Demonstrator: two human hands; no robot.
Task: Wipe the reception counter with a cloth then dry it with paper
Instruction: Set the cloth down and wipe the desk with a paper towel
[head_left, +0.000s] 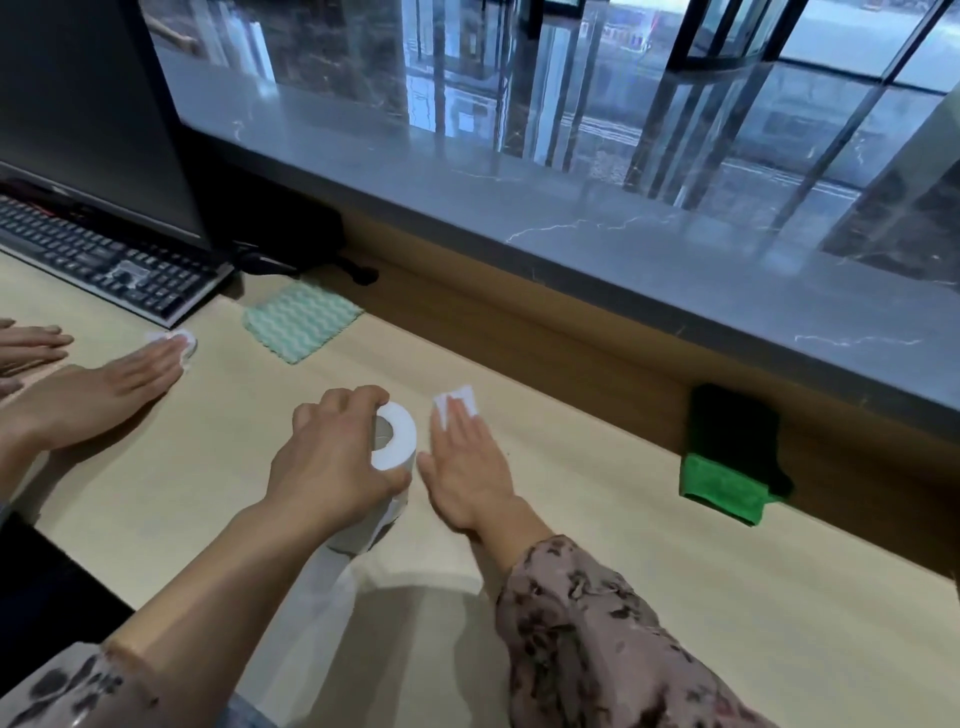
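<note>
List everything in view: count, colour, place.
paper roll: one, white, mid-desk
paper pieces: two, white, under right fingertips and under a hand at left
patterned cloth: one, teal-white, beside keyboard
green cloth: one, green, against back wall, right
keyboard: one, black, far left
monitor: one, black, above keyboard
desk: one, light wood
counter top: one, grey marble, above desk
other hands: two, left edge
left hand: grips paper roll
right hand: flat on paper piece
</note>
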